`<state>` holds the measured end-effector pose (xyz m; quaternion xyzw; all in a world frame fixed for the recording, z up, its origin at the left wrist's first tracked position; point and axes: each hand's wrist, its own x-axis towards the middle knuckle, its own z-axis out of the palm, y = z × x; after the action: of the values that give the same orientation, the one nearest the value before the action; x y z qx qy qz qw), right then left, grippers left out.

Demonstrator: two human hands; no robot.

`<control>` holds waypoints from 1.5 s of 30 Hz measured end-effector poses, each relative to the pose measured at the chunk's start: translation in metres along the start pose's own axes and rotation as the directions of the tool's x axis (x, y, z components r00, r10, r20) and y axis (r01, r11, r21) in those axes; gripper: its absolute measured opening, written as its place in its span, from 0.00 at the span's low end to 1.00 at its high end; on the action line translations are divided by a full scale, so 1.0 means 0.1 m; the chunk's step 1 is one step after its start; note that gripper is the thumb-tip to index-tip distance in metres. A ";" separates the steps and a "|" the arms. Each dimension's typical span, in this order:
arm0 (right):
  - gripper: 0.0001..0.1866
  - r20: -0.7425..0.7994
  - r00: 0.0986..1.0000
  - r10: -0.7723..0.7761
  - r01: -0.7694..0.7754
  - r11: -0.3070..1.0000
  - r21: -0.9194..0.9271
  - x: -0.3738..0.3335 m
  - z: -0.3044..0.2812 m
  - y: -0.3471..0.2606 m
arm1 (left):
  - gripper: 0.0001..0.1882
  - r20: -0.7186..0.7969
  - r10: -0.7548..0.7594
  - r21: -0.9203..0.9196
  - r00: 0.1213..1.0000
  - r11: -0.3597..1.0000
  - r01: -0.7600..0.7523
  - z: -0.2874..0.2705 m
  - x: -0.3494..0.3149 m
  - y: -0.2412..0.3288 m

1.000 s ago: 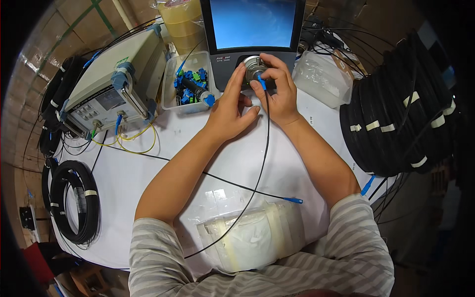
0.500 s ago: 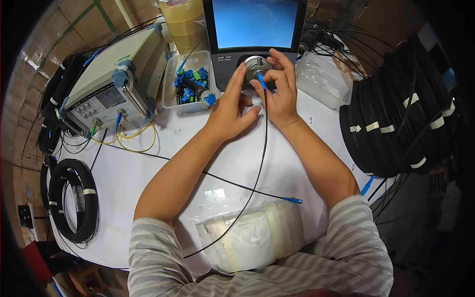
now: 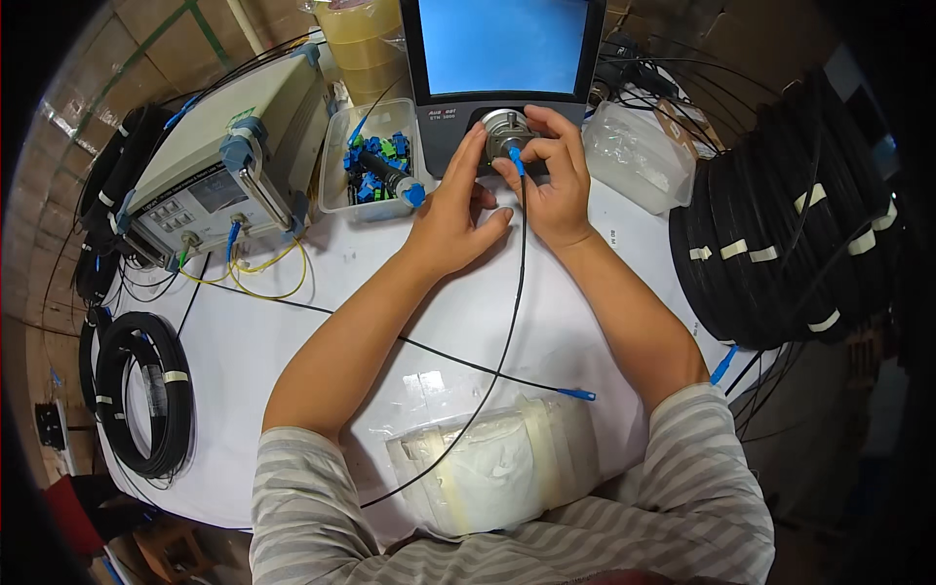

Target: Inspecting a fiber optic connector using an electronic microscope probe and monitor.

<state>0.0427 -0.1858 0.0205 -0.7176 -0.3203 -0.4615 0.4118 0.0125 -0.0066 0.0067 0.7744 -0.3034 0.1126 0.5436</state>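
A dark monitor unit (image 3: 444,136) with a blue screen stands at the table's far edge. A round metal knob-like fitting (image 3: 505,130) sits on its front panel. My left hand (image 3: 453,210) rests against the left of that fitting, fingers apart. My right hand (image 3: 551,180) pinches the blue connector (image 3: 516,161) of a thin black cable (image 3: 502,351) just below the fitting. The cable runs down the white table (image 3: 292,341) toward me. Another blue connector end (image 3: 577,394) lies loose near my right forearm.
A beige test instrument (image 3: 229,161) with yellow leads stands far left. A clear tub of blue connectors (image 3: 375,161), a clear plastic box (image 3: 639,156), coiled black cable bundles (image 3: 790,234) at right, another coil (image 3: 146,390) at left, and a taped white pad (image 3: 497,468) near me.
Both hands stay at the metal fitting. My right fingers have shifted slightly on the blue connector; the cable hangs much as before.
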 end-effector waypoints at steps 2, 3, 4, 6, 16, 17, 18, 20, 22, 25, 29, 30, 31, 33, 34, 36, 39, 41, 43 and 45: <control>0.22 0.037 0.999 0.038 -0.039 0.999 0.031 -0.02 -0.03 -0.03 | 0.53 -0.021 0.024 0.030 0.999 0.999 -0.023 0.00 -0.01 -0.01; 0.22 0.038 0.999 0.039 -0.040 0.999 0.031 -0.02 -0.05 -0.03 | 0.53 -0.021 0.023 0.029 1.000 0.999 -0.022 0.01 -0.01 -0.01; 0.21 0.049 0.997 0.067 -0.068 0.998 0.019 -0.02 -0.08 -0.02 | 0.53 -0.075 0.074 0.077 0.994 0.995 -0.069 0.01 -0.01 -0.01; 0.17 0.026 0.995 0.099 -0.100 0.995 0.010 -0.03 -0.16 0.04 | 0.45 -0.208 0.130 0.100 0.969 0.989 -0.112 0.08 -0.01 0.06; 0.11 0.016 0.888 0.460 -0.454 0.869 0.198 -0.22 -0.17 0.13 | 0.29 -0.194 0.235 0.249 0.953 0.951 -0.184 0.16 0.08 0.16; 0.11 0.026 0.886 0.463 -0.457 0.862 0.220 -0.21 -0.16 0.11 | 0.30 -0.193 0.253 0.263 0.948 0.944 -0.198 0.15 0.07 0.15; 0.11 0.026 0.889 0.458 -0.451 0.863 0.229 -0.20 -0.15 0.10 | 0.31 -0.188 0.239 0.263 0.953 0.947 -0.186 0.15 0.07 0.15; 0.11 0.019 0.902 0.432 -0.428 0.886 0.176 -0.18 -0.15 0.11 | 0.31 -0.185 0.247 0.269 0.951 0.944 -0.193 0.19 0.06 0.15; 0.12 0.011 0.914 0.405 -0.403 0.907 0.118 -0.14 -0.14 0.14 | 0.34 -0.163 0.239 0.256 0.957 0.947 -0.193 0.19 0.07 0.14; 0.14 0.089 0.873 0.480 -0.485 0.873 0.043 -0.13 -0.13 0.20 | 0.35 -0.154 0.229 0.263 0.961 0.947 -0.184 0.19 0.06 0.13; 0.18 0.091 0.817 0.570 -0.577 0.808 0.118 -0.14 -0.03 0.13 | 0.36 -0.151 0.250 0.285 0.956 0.937 -0.200 0.16 0.05 0.12; 0.20 -0.021 0.851 0.525 -0.508 0.832 0.220 -0.14 0.00 0.12 | 0.36 -0.147 0.246 0.275 0.958 0.941 -0.199 0.16 0.04 0.13; 0.20 -0.022 0.852 0.523 -0.506 0.833 0.222 -0.14 0.00 0.12 | 0.36 -0.144 0.241 0.266 0.960 0.944 -0.197 0.16 0.03 0.13; 0.21 -0.059 0.887 0.459 -0.434 0.869 0.236 -0.13 0.00 0.11 | 0.36 -0.130 0.225 0.259 0.966 0.948 -0.186 0.14 0.01 0.13; 0.21 -0.058 0.888 0.457 -0.432 0.870 0.237 -0.12 0.00 0.14 | 0.36 -0.116 0.208 0.249 0.971 0.953 -0.175 0.13 0.01 0.13; 0.18 0.080 0.847 0.526 -0.531 0.844 0.077 -0.14 -0.04 0.24 | 0.37 -0.115 0.211 0.252 0.971 0.951 -0.177 0.13 0.02 0.14; 0.17 0.109 0.830 0.547 -0.557 0.818 0.144 -0.17 -0.04 0.24 | 0.37 -0.114 0.207 0.250 0.972 0.953 -0.173 0.14 0.01 0.14; 0.19 0.042 0.848 0.529 -0.525 0.825 0.210 -0.17 -0.01 0.19 | 0.38 -0.115 0.202 0.240 0.972 0.956 -0.170 0.13 0.00 0.14; 0.21 -0.026 0.859 0.511 -0.486 0.831 0.270 -0.14 0.04 0.14 | 0.38 -0.104 0.208 0.259 0.973 0.950 -0.175 0.12 -0.01 0.14; 0.22 -0.052 0.868 0.494 -0.464 0.844 0.269 -0.13 0.04 0.17 | 0.38 -0.104 0.203 0.246 0.974 0.954 -0.172 0.14 0.01 0.15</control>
<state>0.0540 -0.1915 0.0020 -0.6888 -0.1605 -0.3422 0.6186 0.0020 -0.0229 0.0137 0.7923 -0.3246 0.2482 0.4530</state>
